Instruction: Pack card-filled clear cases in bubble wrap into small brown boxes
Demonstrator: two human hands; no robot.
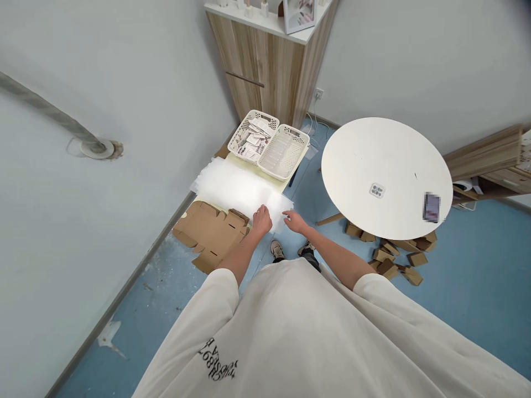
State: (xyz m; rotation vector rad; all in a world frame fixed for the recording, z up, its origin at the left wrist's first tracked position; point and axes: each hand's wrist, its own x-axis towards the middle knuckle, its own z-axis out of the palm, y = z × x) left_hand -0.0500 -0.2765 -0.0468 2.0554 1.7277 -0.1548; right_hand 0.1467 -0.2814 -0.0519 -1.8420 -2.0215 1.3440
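A stack of thin white translucent sheets [236, 185] lies spread on the low surface in front of me, its edges uneven. My left hand [262, 220] is over the stack's near edge, fingers pinched together on a white sheet; the fingertips are partly hidden. To its right, at the stack's corner, my right hand [295, 221] has its fingers stretched toward the sheets, slightly apart, with nothing visible held. Flattened brown cardboard boxes [211, 229] lie left of my left forearm, beside the sheets.
Behind the sheets stand a white basket with small packets [254, 138] and a second basket with clear items [286, 152]. A round white table [385, 166] is at right, with small brown boxes [388, 268] on the floor below. A wooden cabinet [269, 61] stands behind.
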